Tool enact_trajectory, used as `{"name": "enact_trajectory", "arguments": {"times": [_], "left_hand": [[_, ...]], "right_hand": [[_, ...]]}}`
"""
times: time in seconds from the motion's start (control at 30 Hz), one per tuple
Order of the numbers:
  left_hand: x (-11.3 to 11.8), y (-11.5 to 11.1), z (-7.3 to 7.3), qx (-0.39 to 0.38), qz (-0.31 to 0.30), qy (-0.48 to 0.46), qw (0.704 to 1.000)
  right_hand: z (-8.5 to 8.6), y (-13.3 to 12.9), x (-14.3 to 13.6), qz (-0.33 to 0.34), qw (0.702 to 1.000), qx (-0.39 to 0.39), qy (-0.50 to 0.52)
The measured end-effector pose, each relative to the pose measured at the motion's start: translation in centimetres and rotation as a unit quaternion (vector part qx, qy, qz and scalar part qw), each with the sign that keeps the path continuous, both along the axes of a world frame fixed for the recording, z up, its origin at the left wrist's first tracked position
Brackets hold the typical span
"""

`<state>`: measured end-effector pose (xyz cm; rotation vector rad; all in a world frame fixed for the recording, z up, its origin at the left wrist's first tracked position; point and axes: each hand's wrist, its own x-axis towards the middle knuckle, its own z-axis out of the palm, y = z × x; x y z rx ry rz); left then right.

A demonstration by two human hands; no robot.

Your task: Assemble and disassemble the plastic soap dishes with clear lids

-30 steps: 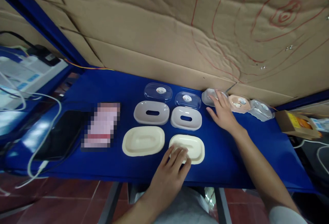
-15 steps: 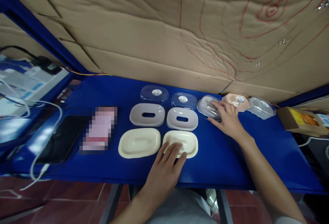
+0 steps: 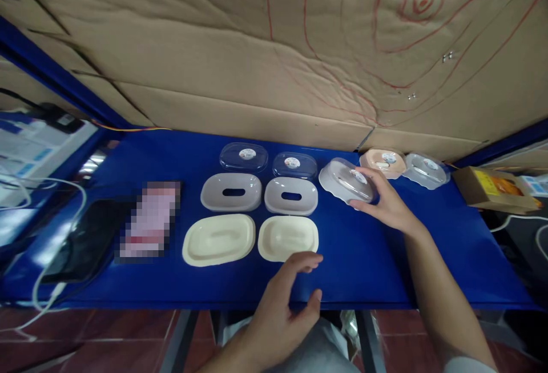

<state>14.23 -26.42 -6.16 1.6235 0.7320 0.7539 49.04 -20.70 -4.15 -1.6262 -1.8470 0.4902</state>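
My right hand (image 3: 385,204) grips a grey soap box (image 3: 340,185) with a clear lid, thumb at its near edge and fingers at the far right end. The box is tilted and appears raised off the table. My left hand (image 3: 291,307) holds nothing, thumb and fingers apart, just in front of a cream oval tray (image 3: 287,239). Another cream tray (image 3: 219,240) lies to its left. Behind them sit two grey slotted dishes, the left dish (image 3: 231,191) and the right dish (image 3: 291,196). Two clear lids with round stickers, a left lid (image 3: 244,159) and a right lid (image 3: 295,166), lie farther back.
A peach lidded box (image 3: 382,163) and a whitish lidded box (image 3: 426,170) stand by the cardboard wall (image 3: 214,59). A cardboard carton (image 3: 492,190) is at the right. A pixelated phone (image 3: 149,221), a dark device (image 3: 89,236) and white cables occupy the left.
My right hand has closed on the grey lidded box and tilted it up toward me. My left hand has come off the right cream tray and moved nearer. The view has shifted slightly.
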Motion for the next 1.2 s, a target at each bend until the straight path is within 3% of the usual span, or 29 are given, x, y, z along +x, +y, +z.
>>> {"name": "enact_trajectory", "arguments": {"times": [0.1, 0.17, 0.27, 0.4, 0.5, 0.57, 0.67, 0.77, 0.93, 1.2], "left_hand": [[0.5, -0.1, -0.3, -0.162, 0.019, -0.141, 0.977], [0.8, 0.0, -0.6, -0.225, 0.032, -0.221, 0.949], [1.0, -0.1, -1.0, -0.263, 0.073, -0.248, 0.929], [1.1, -0.6, -1.7, -0.27, 0.126, -0.211, 0.931], [1.1, -1.2, -2.0, -0.253, 0.146, -0.199, 0.935], [1.0, -1.4, -2.0, -0.246, 0.142, -0.203, 0.937], [0.8, -1.4, -1.8, -0.258, 0.118, -0.208, 0.936], [0.4, -1.5, -1.8, -0.272, 0.085, -0.214, 0.934], [0.0, -2.4, -2.2, -0.316, 0.02, -0.22, 0.923], [-0.4, -2.5, -2.4, -0.343, -0.016, -0.176, 0.923]], "right_hand": [[2.2, -1.4, -1.7, 0.117, 0.989, -0.058, 0.074], [3.0, -2.1, -3.3, 0.208, 0.969, -0.095, 0.094], [2.8, -2.5, -5.7, 0.297, 0.938, -0.143, 0.105], [2.2, -2.2, -7.0, 0.331, 0.917, -0.16, 0.154], [2.1, -1.9, -6.3, 0.302, 0.921, -0.135, 0.203], [2.0, -1.6, -5.0, 0.233, 0.947, -0.095, 0.198], [0.9, -0.7, -2.2, 0.079, 0.992, -0.011, 0.1], [-1.3, 0.7, 1.0, -0.014, 0.999, 0.038, 0.019], [-4.4, 2.3, 3.8, -0.022, 0.999, 0.033, -0.018], [-5.5, 3.3, 3.8, 0.002, 0.998, 0.007, -0.06]]}}
